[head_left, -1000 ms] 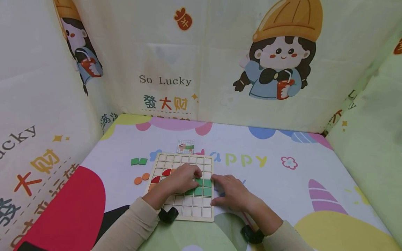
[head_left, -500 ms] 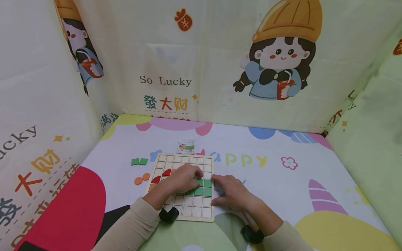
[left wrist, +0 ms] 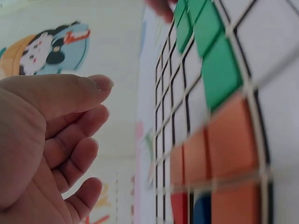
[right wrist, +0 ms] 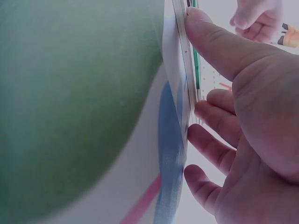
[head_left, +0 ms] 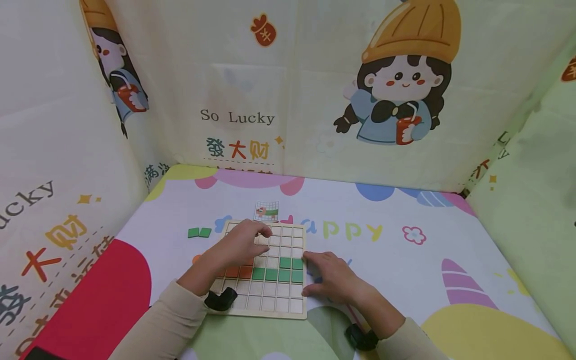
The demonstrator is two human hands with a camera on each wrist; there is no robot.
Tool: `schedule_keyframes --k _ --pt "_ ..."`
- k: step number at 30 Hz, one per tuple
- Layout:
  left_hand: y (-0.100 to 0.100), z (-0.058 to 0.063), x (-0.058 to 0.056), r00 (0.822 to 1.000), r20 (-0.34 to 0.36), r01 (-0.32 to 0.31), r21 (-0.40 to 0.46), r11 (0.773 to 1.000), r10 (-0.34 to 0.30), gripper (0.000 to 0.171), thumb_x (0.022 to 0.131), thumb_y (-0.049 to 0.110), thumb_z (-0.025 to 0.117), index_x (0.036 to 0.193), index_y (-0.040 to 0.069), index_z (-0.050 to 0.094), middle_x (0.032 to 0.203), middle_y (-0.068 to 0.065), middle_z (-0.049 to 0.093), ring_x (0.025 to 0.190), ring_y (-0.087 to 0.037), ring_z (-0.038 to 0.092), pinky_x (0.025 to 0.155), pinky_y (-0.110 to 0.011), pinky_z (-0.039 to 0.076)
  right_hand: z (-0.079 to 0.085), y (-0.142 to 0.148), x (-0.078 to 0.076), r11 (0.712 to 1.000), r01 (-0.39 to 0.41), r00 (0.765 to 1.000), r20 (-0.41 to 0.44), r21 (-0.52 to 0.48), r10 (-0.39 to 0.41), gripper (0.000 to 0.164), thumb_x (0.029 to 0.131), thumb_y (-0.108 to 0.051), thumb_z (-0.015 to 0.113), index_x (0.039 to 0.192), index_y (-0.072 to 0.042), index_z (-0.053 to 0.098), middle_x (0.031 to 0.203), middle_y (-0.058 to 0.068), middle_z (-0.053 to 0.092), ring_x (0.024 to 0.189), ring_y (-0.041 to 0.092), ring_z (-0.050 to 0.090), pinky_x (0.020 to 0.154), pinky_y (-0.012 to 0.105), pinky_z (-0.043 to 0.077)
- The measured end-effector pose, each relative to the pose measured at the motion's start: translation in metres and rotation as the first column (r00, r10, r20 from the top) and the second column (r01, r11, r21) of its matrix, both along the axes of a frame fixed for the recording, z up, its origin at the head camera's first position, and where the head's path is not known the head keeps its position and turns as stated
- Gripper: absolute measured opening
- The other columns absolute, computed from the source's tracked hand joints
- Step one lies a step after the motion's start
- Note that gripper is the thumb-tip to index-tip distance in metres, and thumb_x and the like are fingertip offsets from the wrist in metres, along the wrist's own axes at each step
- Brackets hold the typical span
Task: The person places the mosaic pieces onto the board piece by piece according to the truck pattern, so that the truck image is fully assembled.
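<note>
A wooden grid board (head_left: 288,305) lies flat on the table. Green square tiles (head_left: 271,274) fill several cells of its right half, and orange tiles (head_left: 238,272) adjoin them on the left. My left hand (head_left: 243,242) hovers above the board's upper left part, fingers loosely bent; thumb and fingertips stand apart with nothing between them in the left wrist view. That view also shows a red piece (left wrist: 180,207) and a dark blue piece (left wrist: 202,210) in the grid. My right hand (head_left: 335,277) rests at the board's right edge, thumb and fingers spread along it.
Two loose green tiles (head_left: 199,232) lie left of the board. An orange disc (head_left: 196,258) peeks out beside the left forearm. Behind the board is a small picture card (head_left: 267,211) with a gridded pattern. Printed cloth walls (head_left: 315,165) enclose the table.
My left hand has lifted off the green tiles and moved left and away from me, uncovering green tiles and bare cells. The right hand stays at the board's edge.
</note>
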State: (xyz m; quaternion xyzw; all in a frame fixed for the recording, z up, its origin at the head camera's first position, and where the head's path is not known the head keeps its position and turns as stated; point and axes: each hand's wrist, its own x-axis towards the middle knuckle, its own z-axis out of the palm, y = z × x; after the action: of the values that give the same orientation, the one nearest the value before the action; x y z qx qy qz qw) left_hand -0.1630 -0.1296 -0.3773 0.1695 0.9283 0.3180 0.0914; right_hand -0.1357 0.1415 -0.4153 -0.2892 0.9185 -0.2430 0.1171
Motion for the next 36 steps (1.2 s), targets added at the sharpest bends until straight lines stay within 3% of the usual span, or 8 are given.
schedule_keyframes --k 10,16,22,36 --pt "-0.050 0.004 0.000 0.988 -0.013 -0.155 -0.061 0.986 0.155 0.035 0.090 0.015 0.075 0.122 0.005 0.067 0.117 -0.011 0.062 0.114 -0.032 0.053 0.093 -0.049 0.050 0.001 0.000 0.000 1.000 -0.001 1.000 -0.005 0.010 0.001 0.081 0.078 -0.039 0.085 0.143 -0.005 0.050 0.140 0.013 0.057 0.127 0.036 0.048 0.102 0.057 0.038" --pt "-0.076 0.001 0.000 0.981 -0.027 -0.194 -0.100 0.976 0.192 0.036 0.090 0.016 0.074 0.122 0.003 0.065 0.118 -0.017 0.061 0.113 -0.037 0.054 0.092 -0.051 0.051 0.001 0.000 0.000 1.000 0.002 1.000 -0.006 0.018 -0.002 0.081 0.078 -0.039 0.085 0.143 -0.006 0.050 0.140 0.012 0.056 0.127 0.036 0.049 0.102 0.057 0.038" --pt "-0.099 -0.006 -0.003 0.964 0.005 -0.263 -0.114 0.958 0.265 0.039 0.091 0.014 0.073 0.126 0.002 0.064 0.123 -0.021 0.059 0.119 -0.041 0.051 0.088 -0.049 0.054 0.002 0.000 0.001 1.000 0.000 1.000 0.004 0.007 0.000 0.081 0.078 -0.038 0.085 0.143 -0.005 0.050 0.140 0.013 0.056 0.128 0.037 0.048 0.103 0.057 0.038" --pt "-0.125 -0.025 -0.013 0.945 0.056 -0.311 -0.160 0.937 0.323 0.045 0.091 0.013 0.071 0.131 -0.001 0.058 0.132 -0.025 0.057 0.124 -0.044 0.048 0.101 -0.058 0.043 0.002 0.000 0.001 1.000 -0.005 1.000 0.005 0.009 0.005 0.081 0.079 -0.039 0.084 0.144 -0.005 0.049 0.142 0.013 0.055 0.129 0.037 0.047 0.103 0.058 0.037"
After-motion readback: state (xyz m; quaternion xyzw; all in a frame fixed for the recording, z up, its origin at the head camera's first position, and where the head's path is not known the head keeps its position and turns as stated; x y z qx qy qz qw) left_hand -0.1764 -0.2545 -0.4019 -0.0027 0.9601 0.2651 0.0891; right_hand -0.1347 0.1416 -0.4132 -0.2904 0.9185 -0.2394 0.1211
